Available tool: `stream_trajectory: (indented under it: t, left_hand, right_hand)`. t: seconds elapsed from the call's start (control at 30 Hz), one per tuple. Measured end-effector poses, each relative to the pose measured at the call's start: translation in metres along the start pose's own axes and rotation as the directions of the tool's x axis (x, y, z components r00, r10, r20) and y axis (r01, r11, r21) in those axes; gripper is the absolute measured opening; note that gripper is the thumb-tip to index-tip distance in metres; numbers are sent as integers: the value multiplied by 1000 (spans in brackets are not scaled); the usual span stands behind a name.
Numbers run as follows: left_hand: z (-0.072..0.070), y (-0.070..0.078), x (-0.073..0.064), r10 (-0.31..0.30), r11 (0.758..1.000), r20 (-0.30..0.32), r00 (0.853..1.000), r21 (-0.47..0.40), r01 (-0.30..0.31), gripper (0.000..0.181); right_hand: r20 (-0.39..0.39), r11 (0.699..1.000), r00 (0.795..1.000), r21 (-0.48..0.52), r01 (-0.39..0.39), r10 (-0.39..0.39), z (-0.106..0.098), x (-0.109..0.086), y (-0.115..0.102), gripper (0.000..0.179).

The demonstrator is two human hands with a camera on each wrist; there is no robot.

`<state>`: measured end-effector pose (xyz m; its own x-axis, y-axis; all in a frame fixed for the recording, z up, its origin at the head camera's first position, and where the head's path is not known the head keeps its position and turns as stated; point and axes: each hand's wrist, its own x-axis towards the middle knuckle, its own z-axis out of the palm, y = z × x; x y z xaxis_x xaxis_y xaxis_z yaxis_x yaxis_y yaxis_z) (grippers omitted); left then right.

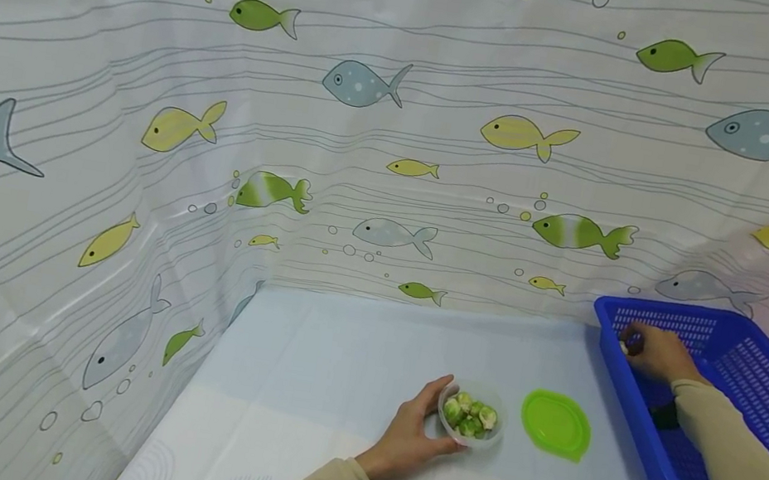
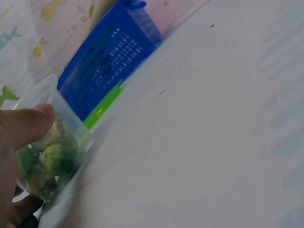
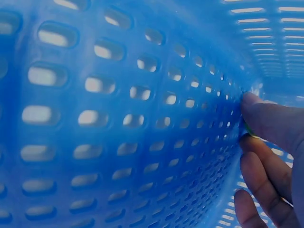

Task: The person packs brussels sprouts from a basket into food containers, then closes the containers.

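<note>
A clear plastic tub [image 1: 500, 428] with several green Brussels sprouts [image 1: 470, 416] in it stands on the table. My left hand [image 1: 410, 433] holds it from the left, thumb and fingers on opposite sides. In the left wrist view the thumb [image 2: 35, 121] presses on its wall and a sprout [image 2: 57, 160] shows through. Over at the right, my right hand [image 1: 659, 353] is inside a blue basket [image 1: 652, 459], close to its left wall. Thumb and forefinger pinch a small green piece [image 3: 249, 129] that looks like a Brussels sprout, mostly hidden by the fingers.
A bright green lid [image 1: 555, 423] lies flat between the tub and the basket. The basket's perforated wall [image 3: 133, 118] rises beside the right hand. Fish-printed sheeting [image 1: 363, 186] hangs behind the table and along its left side.
</note>
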<state>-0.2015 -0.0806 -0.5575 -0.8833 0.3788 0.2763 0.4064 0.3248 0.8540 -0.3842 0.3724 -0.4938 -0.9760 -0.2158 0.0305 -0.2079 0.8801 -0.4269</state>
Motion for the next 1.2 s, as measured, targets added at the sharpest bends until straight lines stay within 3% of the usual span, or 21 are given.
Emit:
stream_trajectory:
  t: [0.37, 0.7, 0.9, 1.2]
  left_hand:
    - [-2, 2, 0, 0, 1000, 7, 1000, -3, 0, 97]
    - [-7, 5, 0, 0, 1000, 16, 1000, -6, 0, 96]
    - [-6, 4, 0, 1, 1000, 14, 1000, -7, -1, 96]
    - [-6, 4, -1, 4, 1000, 19, 1000, -2, -4, 97]
  right_hand:
    - [-23, 1000, 1000, -10, -16, 16, 0, -1, 0, 37]
    - [-78, 997, 997, 73, 1, 5, -6, -4, -2, 36]
    - [-88, 990, 996, 135, 25, -13, -14, -10, -7, 42]
    - [-64, 976, 997, 219, -19, 33, -30, -26, -12, 59]
